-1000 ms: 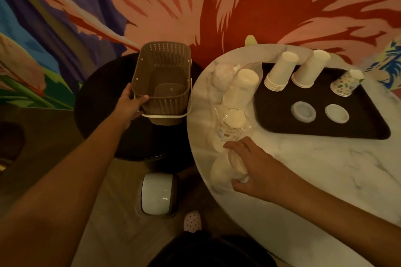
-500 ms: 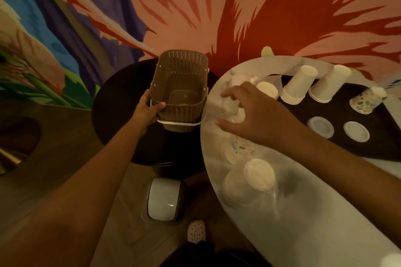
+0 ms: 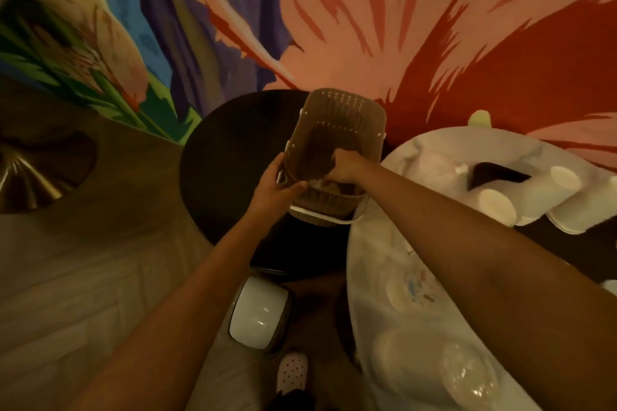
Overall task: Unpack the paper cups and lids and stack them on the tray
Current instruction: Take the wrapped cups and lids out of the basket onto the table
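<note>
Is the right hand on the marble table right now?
No, the right hand reaches into the brown basket, whose rim the left hand grips.

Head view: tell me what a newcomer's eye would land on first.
The huge painted mural fills the wall behind, in red, pink, blue and purple. At centre, a brown basket sits on a dark round table, the left hand gripping its near rim while the right hand reaches inside. At the right edge, stacks of white paper cups sit on a dark tray.

Floral mural wall (image 3: 334,10) at 12; black round table (image 3: 227,177) centre; white rounded object (image 3: 257,317) and spotted shoe (image 3: 292,374) at 6; marble table (image 3: 374,243) at 4.
</note>
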### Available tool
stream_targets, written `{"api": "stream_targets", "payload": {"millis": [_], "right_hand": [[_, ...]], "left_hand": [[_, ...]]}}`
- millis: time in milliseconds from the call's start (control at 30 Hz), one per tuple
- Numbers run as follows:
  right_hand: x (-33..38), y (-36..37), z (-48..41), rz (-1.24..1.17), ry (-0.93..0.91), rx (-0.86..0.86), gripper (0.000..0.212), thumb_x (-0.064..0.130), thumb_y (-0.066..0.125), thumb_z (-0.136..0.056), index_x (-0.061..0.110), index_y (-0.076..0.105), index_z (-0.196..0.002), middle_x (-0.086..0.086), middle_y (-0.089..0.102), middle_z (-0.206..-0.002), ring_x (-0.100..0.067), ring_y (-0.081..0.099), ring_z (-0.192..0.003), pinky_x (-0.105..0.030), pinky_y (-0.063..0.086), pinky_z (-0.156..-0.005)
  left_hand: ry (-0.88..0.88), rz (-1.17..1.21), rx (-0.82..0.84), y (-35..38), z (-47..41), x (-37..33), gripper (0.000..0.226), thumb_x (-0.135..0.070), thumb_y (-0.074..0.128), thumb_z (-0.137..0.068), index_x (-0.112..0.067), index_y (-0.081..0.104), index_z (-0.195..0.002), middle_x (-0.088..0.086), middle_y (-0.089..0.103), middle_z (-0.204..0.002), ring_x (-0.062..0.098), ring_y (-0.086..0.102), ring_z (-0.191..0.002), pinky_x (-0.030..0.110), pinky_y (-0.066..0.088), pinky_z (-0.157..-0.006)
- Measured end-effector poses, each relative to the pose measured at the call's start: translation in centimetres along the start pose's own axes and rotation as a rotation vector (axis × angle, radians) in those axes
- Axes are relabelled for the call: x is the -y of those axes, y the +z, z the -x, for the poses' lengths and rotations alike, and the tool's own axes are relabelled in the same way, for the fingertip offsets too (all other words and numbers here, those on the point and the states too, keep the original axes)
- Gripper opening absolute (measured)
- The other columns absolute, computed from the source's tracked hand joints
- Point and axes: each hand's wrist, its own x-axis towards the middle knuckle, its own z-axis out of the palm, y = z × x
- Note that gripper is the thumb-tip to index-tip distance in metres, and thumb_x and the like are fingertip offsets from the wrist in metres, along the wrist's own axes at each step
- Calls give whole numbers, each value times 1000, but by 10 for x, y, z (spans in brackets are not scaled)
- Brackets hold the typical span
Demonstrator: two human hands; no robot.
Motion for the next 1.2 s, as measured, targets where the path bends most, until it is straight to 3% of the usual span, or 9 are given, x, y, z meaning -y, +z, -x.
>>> {"api": "stream_targets", "payload": {"millis": [67, 267, 367, 467, 600, 867, 1033, 1133, 1200], "right_hand": [[1, 11, -21, 102, 10, 64, 66, 29, 65, -83, 7, 34, -137, -17, 44, -137, -33, 46, -123, -43, 40, -103], [4, 39, -63, 346, 112, 266, 54, 36, 34, -98, 8, 23, -143, -15, 30, -147, -33, 30, -133, -41, 23, -113], [12, 40, -65, 376, -10, 163, 50, 31, 40, -96, 7, 32, -140, -17, 39, -139, -36, 36, -130, -46, 26, -111], [7, 31, -60, 447, 26, 113, 45, 22, 54, -90, 5, 45, -130, -18, 48, -133, -35, 45, -123, -44, 37, -104], [9, 3, -40, 386, -71, 59, 45, 32, 65, -81, 6, 55, -116, -18, 57, -122, -34, 56, -111, -39, 46, -93], [0, -75, 73, 166, -319, -349, 41, 27, 72, -74, 14, 59, -111, -9, 54, -112, -27, 53, -104, -31, 39, -74], [-41, -104, 172, 2, -369, -580, 38, 24, 70, -78, 13, 58, -113, -4, 45, -100, -18, 44, -87, -26, 35, -64], [-74, -106, 223, -91, -356, -662, 37, 23, 71, -78, 14, 59, -112, -4, 49, -99, -15, 46, -82, -18, 36, -61], [-97, -103, 248, -138, -325, -691, 37, 23, 71, -77, 15, 59, -112, -3, 52, -100, -15, 47, -83, -22, 41, -64]], "left_hand": [[23, 22, -8, -1, 0, 4, 64, -5, 57, -87, -23, 28, -141, 1, 40, -137, 22, 46, -125, 28, 43, -93], [39, 74, -11, -2, -5, 15, 70, -9, 62, -84, -24, 26, -143, 3, 35, -142, 16, 44, -124, 28, 43, -95], [26, 52, -22, 1, -6, 12, 71, -9, 61, -85, -25, 25, -144, 3, 35, -142, 18, 42, -125, 27, 39, -93], [17, 51, -22, 2, -6, 8, 70, -8, 61, -85, -24, 26, -143, 4, 35, -142, 14, 44, -121, 22, 39, -91], [-3, 42, -17, 3, -3, 3, 70, -7, 61, -85, -23, 25, -144, 5, 33, -145, 20, 43, -127, 22, 40, -91], [-72, -106, -44, 3, 3, -11, 76, -13, 64, -84, -21, 22, -146, 4, 28, -150, 25, 34, -134, 39, 36, -106], [7, -214, -139, 13, 21, -47, 66, -20, 62, -86, -18, 29, -143, 5, 31, -148, 22, 38, -131, 32, 37, -99], [147, -209, -141, 37, 48, -74, 49, -18, 58, -89, -18, 41, -135, -1, 47, -132, 13, 46, -114, 26, 38, -90], [236, -218, -132, 61, 69, -89, 42, -15, 57, -89, -15, 47, -130, -3, 53, -121, 9, 48, -107, 23, 37, -89]]}}
